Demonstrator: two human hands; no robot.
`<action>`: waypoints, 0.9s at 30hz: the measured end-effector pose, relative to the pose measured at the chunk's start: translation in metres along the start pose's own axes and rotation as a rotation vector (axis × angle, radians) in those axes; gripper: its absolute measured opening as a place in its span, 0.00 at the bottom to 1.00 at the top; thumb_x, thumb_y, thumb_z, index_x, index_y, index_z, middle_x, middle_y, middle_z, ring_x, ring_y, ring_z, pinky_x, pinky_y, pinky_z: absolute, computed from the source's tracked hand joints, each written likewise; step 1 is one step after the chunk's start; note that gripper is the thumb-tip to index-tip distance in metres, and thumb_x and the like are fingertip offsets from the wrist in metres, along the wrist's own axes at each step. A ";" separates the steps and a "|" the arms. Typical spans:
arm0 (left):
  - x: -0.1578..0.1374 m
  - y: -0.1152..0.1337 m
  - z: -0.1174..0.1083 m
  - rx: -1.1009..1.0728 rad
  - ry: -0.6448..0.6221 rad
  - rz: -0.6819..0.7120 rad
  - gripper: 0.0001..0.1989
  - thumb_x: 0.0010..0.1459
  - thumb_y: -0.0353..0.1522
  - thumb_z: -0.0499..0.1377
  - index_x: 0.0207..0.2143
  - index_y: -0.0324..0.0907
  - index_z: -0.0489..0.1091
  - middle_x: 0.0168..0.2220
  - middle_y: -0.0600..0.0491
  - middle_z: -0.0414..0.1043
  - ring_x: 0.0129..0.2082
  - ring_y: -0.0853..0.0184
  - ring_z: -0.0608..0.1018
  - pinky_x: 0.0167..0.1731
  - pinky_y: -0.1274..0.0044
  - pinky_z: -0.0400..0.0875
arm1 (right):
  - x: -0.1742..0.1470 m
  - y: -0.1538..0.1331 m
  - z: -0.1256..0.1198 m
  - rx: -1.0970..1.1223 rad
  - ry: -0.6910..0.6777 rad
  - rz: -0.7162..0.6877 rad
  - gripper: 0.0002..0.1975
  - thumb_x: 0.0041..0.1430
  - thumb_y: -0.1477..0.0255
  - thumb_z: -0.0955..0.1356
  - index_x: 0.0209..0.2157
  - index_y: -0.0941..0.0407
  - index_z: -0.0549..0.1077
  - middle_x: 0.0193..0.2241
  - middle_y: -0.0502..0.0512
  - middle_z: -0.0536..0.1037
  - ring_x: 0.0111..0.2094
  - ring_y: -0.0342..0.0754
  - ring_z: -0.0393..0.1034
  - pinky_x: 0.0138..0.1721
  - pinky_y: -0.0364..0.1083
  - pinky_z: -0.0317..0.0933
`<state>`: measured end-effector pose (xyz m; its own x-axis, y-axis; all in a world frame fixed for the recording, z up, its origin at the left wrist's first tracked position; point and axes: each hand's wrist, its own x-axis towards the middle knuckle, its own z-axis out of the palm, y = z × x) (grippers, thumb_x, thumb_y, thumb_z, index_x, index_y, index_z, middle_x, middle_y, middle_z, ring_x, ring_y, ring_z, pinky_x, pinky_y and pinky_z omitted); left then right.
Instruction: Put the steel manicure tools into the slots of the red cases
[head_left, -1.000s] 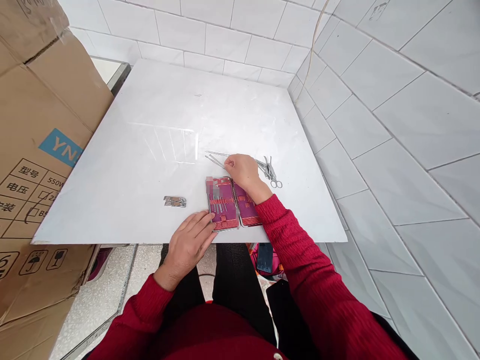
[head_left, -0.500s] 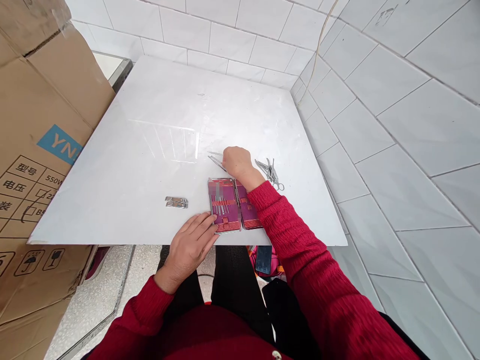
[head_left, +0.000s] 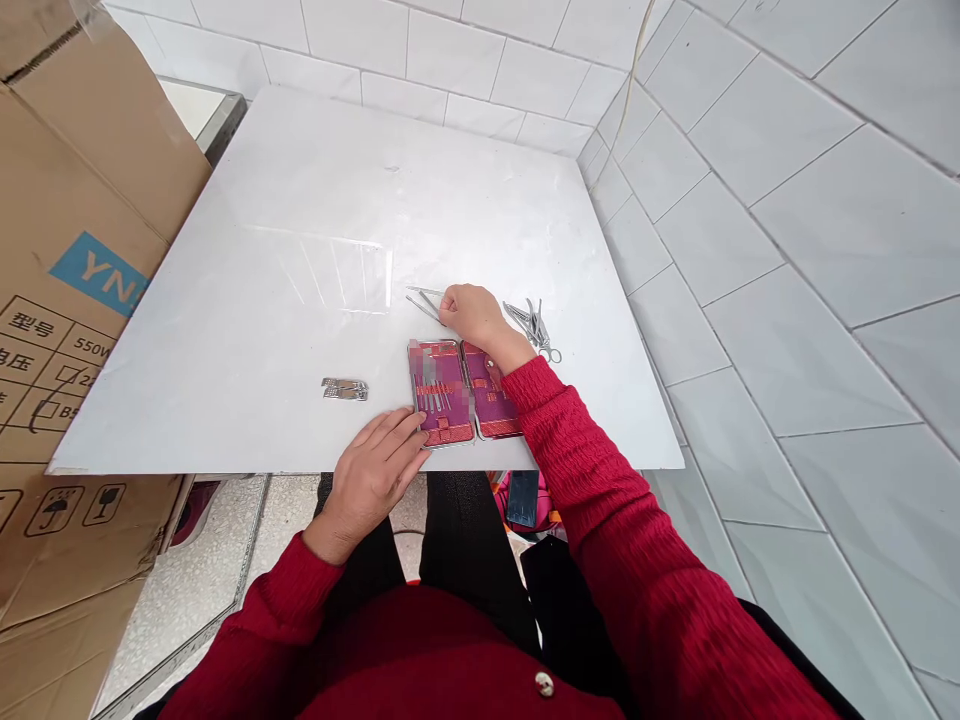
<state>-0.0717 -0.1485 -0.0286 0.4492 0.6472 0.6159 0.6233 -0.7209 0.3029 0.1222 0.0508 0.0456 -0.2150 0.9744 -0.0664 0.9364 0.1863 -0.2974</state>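
Fingers of the right hand bunch tightly beside slim metal tools; whether they grip one, can't tell. Along the table's left edge, the carton reads "YN" on blue, "型号" and "550" below! Right at the table's near edge lies the unfolded purple case, nearer than those fingertips, left hand outstretched, ungripping, tips resting on its near-left corner!

Sleeves: long, deep red, finely crinkled
Top: matching deep red
Button: small, round, pale
Trousers: black, textured
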 end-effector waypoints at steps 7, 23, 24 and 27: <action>-0.002 -0.001 0.001 0.004 -0.004 -0.009 0.11 0.68 0.30 0.61 0.52 0.42 0.74 0.55 0.47 0.79 0.58 0.56 0.79 0.58 0.61 0.76 | -0.037 0.028 0.024 0.732 0.058 0.034 0.01 0.58 0.75 0.68 0.32 0.55 0.72 0.24 0.46 0.76 0.21 0.41 0.67 0.27 0.42 0.63; 0.002 0.001 0.000 0.003 0.015 -0.012 0.10 0.68 0.31 0.62 0.51 0.43 0.75 0.54 0.48 0.80 0.56 0.57 0.80 0.57 0.62 0.77 | -0.068 0.024 0.029 1.017 -0.066 -0.026 0.27 0.57 0.74 0.70 0.60 0.57 0.71 0.22 0.43 0.77 0.18 0.40 0.68 0.21 0.40 0.64; 0.002 0.001 0.000 0.005 0.017 -0.011 0.10 0.68 0.31 0.62 0.51 0.43 0.75 0.54 0.48 0.80 0.56 0.57 0.80 0.57 0.62 0.77 | -0.069 0.022 0.030 0.995 -0.058 -0.021 0.26 0.58 0.74 0.70 0.58 0.57 0.72 0.22 0.44 0.77 0.18 0.40 0.67 0.21 0.40 0.63; 0.001 0.000 0.000 0.000 0.004 -0.021 0.10 0.69 0.31 0.61 0.51 0.44 0.75 0.54 0.48 0.80 0.57 0.57 0.80 0.57 0.62 0.76 | -0.071 0.017 0.029 0.929 -0.031 -0.020 0.22 0.59 0.74 0.70 0.56 0.56 0.74 0.25 0.45 0.78 0.20 0.40 0.69 0.22 0.40 0.63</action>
<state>-0.0708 -0.1480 -0.0279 0.4340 0.6610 0.6121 0.6322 -0.7075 0.3158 0.1455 -0.0193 0.0175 -0.2481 0.9659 -0.0744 0.3373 0.0141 -0.9413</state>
